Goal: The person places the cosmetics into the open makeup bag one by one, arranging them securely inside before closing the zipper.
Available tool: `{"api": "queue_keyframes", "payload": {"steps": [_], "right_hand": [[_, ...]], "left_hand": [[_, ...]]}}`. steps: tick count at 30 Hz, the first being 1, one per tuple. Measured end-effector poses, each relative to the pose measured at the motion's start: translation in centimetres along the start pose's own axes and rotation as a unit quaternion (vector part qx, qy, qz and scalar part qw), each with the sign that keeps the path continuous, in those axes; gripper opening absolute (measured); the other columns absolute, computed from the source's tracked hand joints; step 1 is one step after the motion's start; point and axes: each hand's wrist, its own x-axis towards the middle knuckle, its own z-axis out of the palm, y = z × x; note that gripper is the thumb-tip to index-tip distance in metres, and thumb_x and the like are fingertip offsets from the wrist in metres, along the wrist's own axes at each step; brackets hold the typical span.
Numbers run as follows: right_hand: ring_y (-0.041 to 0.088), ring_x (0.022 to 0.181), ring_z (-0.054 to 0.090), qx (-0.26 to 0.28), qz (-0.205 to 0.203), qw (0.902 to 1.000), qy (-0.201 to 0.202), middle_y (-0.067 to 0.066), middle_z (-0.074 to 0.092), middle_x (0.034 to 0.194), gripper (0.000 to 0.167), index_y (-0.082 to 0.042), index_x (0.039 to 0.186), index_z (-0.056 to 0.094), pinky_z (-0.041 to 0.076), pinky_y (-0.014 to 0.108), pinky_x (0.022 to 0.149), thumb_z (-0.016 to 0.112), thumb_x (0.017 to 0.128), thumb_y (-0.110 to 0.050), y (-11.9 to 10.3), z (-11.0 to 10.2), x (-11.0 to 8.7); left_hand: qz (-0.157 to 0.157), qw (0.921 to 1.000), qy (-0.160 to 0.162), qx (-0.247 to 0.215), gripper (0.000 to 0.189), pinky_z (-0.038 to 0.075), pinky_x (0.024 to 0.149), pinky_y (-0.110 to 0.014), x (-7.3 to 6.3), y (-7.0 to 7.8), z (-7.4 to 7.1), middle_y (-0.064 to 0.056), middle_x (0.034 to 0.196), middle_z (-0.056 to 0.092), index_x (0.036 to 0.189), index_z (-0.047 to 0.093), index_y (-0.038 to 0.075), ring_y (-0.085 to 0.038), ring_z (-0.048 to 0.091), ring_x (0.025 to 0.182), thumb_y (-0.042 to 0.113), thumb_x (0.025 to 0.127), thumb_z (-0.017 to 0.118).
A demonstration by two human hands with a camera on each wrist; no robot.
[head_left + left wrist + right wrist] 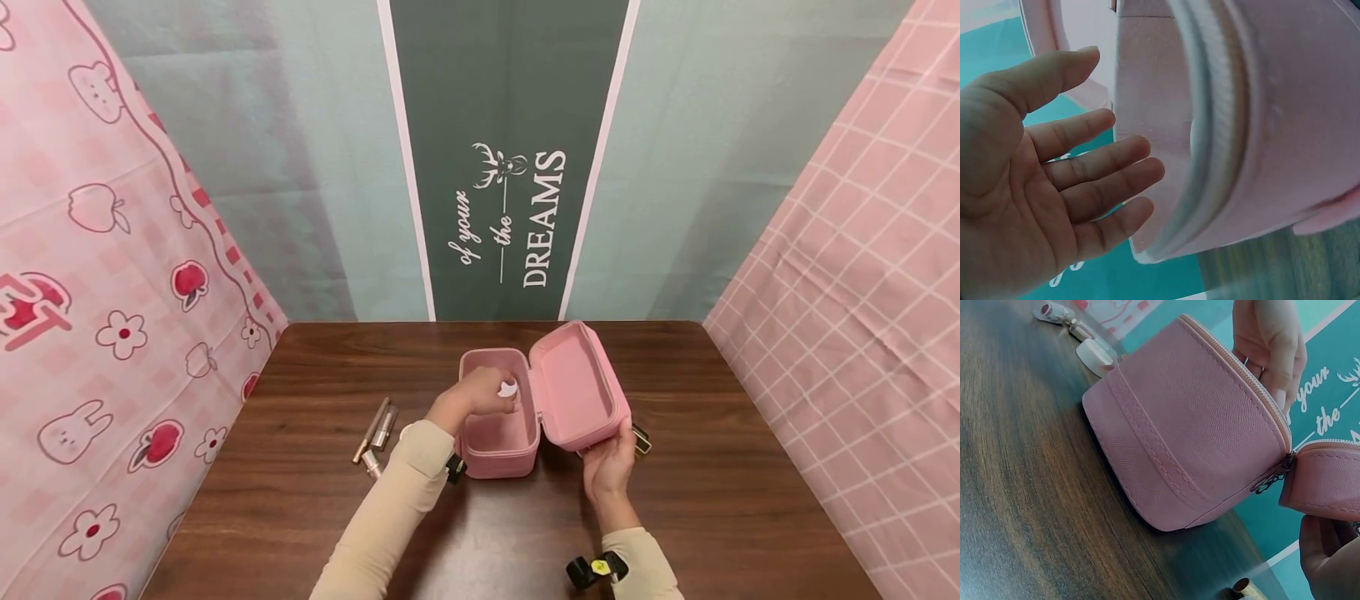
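Note:
A pink zip-up cosmetic case (500, 465) stands on the table, its lid (577, 383) swung out to the right. My left hand (486, 392) is over the case's opening. In the left wrist view the left hand (1079, 169) has its palm bare and fingers loosely extended beside the zipper rim. A small white thing (507, 389) shows by those fingers in the head view; mostly the rim hides it in the left wrist view. My right hand (611, 462) holds the lid by its near right corner. Zipper pulls (1269, 481) hang at the hinge side.
Left of the case lie a slim gold tube (371, 429) and lipstick-like tubes (384, 427), partly behind the left sleeve. A white rounded item (1094, 357) sits near them. A gold-and-black item (641, 440) lies behind the right hand. Fabric hangs around the wooden table (675, 517).

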Motion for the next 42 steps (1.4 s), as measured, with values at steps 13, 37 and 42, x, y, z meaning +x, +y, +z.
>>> {"api": "queue_keyframes", "payload": {"steps": [13, 37, 42], "right_hand": [[0.02, 0.107, 0.044, 0.002, 0.007, 1.0, -0.003, 0.007, 0.039, 0.122, 0.047, -0.025, 0.133, 0.034, 0.038, 0.037, 0.081, 0.019, 0.097, -0.05, 0.1, 0.1, 0.0], [0.018, 0.102, 0.047, 0.004, -0.006, 0.9999, -0.015, 0.006, 0.044, 0.117, 0.047, -0.02, 0.13, 0.04, 0.039, 0.036, 0.078, 0.021, 0.097, -0.048, 0.1, -0.4, -0.2], [0.018, 0.101, 0.048, 0.006, -0.006, 0.9997, -0.022, 0.006, 0.045, 0.115, 0.046, -0.02, 0.129, 0.04, 0.039, 0.035, 0.077, 0.021, 0.097, -0.048, 0.0, -0.5, -0.3]], "left_hand": [[0.007, 0.9987, 0.035, 0.035, 0.047, 0.042, 0.089, -0.034, -3.9, 0.2, -1.5, -0.01, 0.111, 0.062, 0.115, 0.06, 0.001, -0.022, 0.056, 0.104, 0.021, 0.075, 0.074], [-0.018, 0.998, 0.057, 0.021, 0.053, 0.042, 0.088, -0.04, -8.4, -1.4, -1.6, -0.015, 0.112, 0.06, 0.12, 0.058, 0.002, -0.028, 0.054, 0.105, 0.022, 0.074, 0.075], [-0.021, 0.9965, 0.075, 0.032, 0.056, 0.043, 0.088, -0.04, -9.2, -1.7, -1.4, -0.014, 0.112, 0.059, 0.122, 0.057, 0.002, -0.028, 0.054, 0.104, 0.026, 0.075, 0.075]]}}
